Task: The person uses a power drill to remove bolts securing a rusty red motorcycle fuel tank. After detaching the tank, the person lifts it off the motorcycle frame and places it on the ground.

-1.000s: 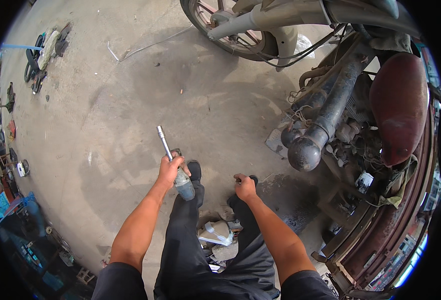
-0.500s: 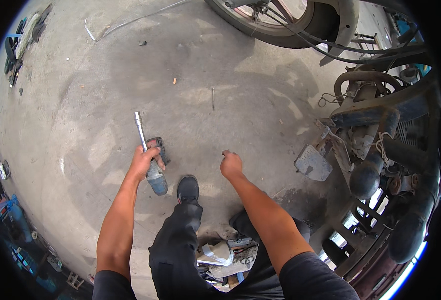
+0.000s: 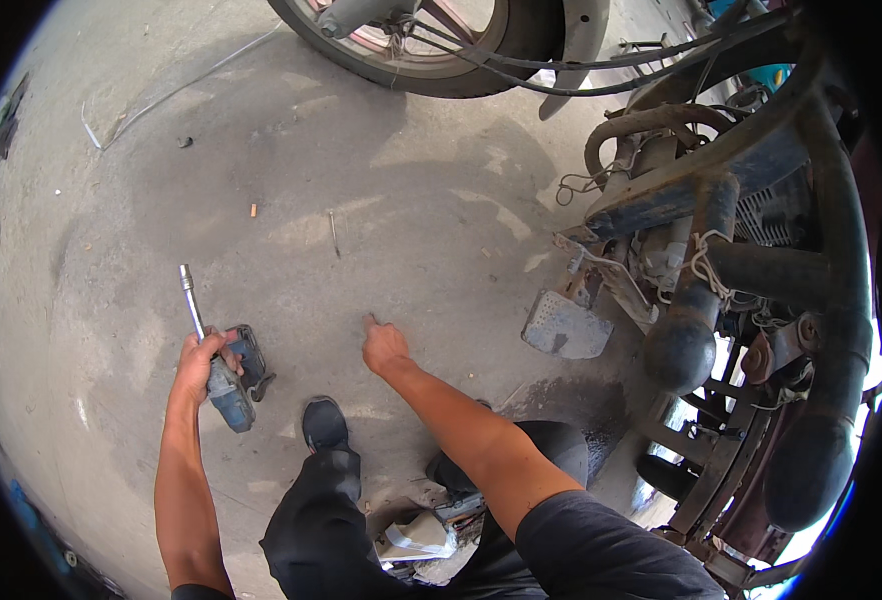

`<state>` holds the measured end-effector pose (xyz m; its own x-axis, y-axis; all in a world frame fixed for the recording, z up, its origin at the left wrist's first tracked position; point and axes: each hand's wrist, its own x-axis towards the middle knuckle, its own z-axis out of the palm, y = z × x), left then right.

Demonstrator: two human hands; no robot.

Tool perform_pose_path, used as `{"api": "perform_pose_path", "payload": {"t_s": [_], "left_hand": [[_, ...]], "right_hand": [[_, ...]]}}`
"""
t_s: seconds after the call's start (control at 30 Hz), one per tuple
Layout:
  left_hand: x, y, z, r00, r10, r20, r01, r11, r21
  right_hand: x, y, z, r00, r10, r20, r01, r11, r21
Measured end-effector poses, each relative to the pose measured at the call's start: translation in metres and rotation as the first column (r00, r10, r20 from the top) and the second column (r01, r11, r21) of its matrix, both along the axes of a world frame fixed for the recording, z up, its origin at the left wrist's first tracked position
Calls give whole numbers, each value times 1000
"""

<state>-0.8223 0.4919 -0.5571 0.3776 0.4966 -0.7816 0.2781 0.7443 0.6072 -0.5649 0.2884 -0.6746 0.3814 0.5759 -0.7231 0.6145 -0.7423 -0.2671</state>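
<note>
My left hand [image 3: 197,366] is wrapped round a cordless impact wrench [image 3: 229,395], blue-grey and black, with a long silver socket extension [image 3: 192,300] pointing away from me. To its right, above the concrete floor, my right hand [image 3: 386,345] is closed, thumb and fingers drawn together. Whatever those fingers may hold is too small to make out. A long thin bolt or rod [image 3: 335,235] lies on the floor beyond my hands.
On the right stands a large rusty vehicle frame [image 3: 761,270] with round-ended bars and a foot pedal plate [image 3: 567,325]. A spoked wheel [image 3: 431,50] is at the far side. Behind my shoe [image 3: 325,424] a box [image 3: 419,537] holds assorted items. A bent metal strip [image 3: 176,88] lies far left.
My view has swung to the right, so the floor and wheel sit further left and the frame looks nearer. Both hands keep their grip; the wrench is still in my left hand.
</note>
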Motion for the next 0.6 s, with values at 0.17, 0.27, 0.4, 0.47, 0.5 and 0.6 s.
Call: {"api": "perform_pose_path", "payload": {"t_s": [0.17,0.27,0.4,0.47,0.5,0.6], "left_hand": [[-3,-6,1,980,-8,-198,38,988,149],[-18,-9,-11,965,-85,-248,145,961,237],[-27,-22,1,931,-62,-360,199,912,359],[-36,-26,5,889,-71,-452,247,906,345],[-45,-33,-4,872,-13,-490,245,877,414],[-40,-45,33,779,45,-626,327,822,466]], "right_hand": [[13,-34,55,1000,4,-28,-2,996,92],[23,-69,79,999,22,-28,-20,996,82],[29,-112,129,999,-46,-18,48,996,80],[30,-126,157,997,-78,7,77,993,88],[28,-130,169,997,-78,23,75,992,105],[30,-145,211,994,-109,-16,110,989,103]]}}
